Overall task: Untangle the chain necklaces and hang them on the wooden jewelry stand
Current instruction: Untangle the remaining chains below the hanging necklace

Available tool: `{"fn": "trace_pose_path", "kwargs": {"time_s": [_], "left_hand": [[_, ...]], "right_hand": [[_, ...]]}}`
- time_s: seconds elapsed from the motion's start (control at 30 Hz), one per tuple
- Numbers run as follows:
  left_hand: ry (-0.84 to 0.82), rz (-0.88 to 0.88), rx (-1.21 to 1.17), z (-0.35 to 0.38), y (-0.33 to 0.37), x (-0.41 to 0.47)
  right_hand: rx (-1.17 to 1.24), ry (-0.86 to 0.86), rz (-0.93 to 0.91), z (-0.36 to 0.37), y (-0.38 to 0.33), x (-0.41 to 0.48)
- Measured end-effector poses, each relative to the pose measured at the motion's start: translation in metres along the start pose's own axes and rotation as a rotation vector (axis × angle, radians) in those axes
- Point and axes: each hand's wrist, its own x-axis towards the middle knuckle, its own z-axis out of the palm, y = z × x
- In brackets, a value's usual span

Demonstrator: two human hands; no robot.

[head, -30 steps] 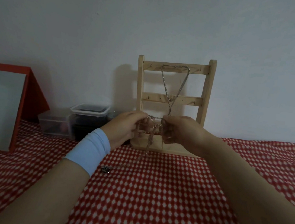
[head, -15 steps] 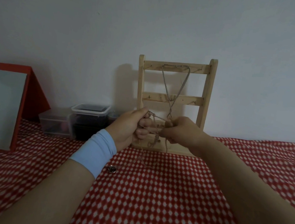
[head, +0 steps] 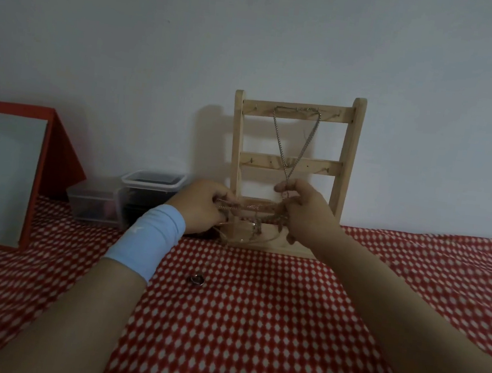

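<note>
My left hand (head: pixel 202 209) and right hand (head: pixel 303 211) were both pinched shut on the tangled chains (head: pixel 253 216), which stretched between them just above the red checked cloth (head: pixel 253 325). A small metal ring (head: pixel 196 279) lay on the cloth in front of the hands, apart from them. I judged the step to be teasing the strands apart, and doing it well meant keeping the pull light: spread the hands sideways only until the knot loosened, then pick one strand free, since a hard tug would tighten it. The tangle hung directly in front of the lower part of the wooden jewelry stand (head: pixel 342 179), with loose loops drooping toward its base. Behind, one silver necklace (head: pixel 293 148) already hung from the top rail, its low point just above my right fingers; whether it touched them I could not tell.
</note>
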Motion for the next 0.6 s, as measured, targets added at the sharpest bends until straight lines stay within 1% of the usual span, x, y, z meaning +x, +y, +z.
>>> {"fn": "trace_pose_path", "kwargs": {"time_s": [0.03, 0.07, 0.1, 0.17, 0.2, 0.23, 0.27, 0.3, 0.33, 0.4, 0.5, 0.53, 0.6], "left_hand": [[0.028, -0.014, -0.036, -0.001, -0.001, 0.001], [0.05, -0.048, -0.166, -0.001, -0.003, 0.001], [0.05, -0.095, -0.382, 0.0, -0.004, 0.001], [0.017, -0.16, -0.848, 0.002, -0.006, 0.001], [-0.002, -0.172, -0.985, 0.003, -0.008, 0.001], [-0.02, -0.174, -1.042, 0.005, -0.009, 0.002], [-0.034, -0.177, -1.031, 0.005, -0.009, 0.001], [-0.036, -0.185, -0.977, 0.005, -0.008, 0.001], [-0.02, -0.202, -0.913, 0.004, -0.007, 0.001], [0.024, -0.215, -0.825, 0.002, -0.007, 0.002], [0.033, -0.174, -0.713, 0.0, 0.0, 0.002], [0.038, -0.168, -0.7, 0.0, 0.003, 0.002], [0.028, -0.183, -0.77, 0.0, 0.007, 0.0]], "right_hand": [[-0.031, 0.041, -0.011, -0.001, 0.001, 0.001], [-0.009, 0.071, -0.011, -0.003, 0.002, 0.003], [0.066, 0.073, 0.009, -0.005, 0.003, 0.005], [0.312, -0.022, 0.115, -0.008, 0.002, 0.005], [0.456, -0.088, 0.173, -0.009, 0.001, 0.005], [0.58, -0.144, 0.212, -0.009, 0.0, 0.005], [0.67, -0.182, 0.233, -0.009, -0.001, 0.005], [0.706, -0.199, 0.237, -0.009, -0.002, 0.005], [0.675, -0.193, 0.227, -0.009, -0.001, 0.006], [0.488, -0.144, 0.155, -0.01, -0.003, 0.003], [0.257, -0.103, 0.067, -0.006, -0.008, -0.002], [0.165, -0.087, 0.043, -0.005, -0.009, -0.002], [0.006, -0.087, 0.033, -0.005, -0.011, -0.003]]}}
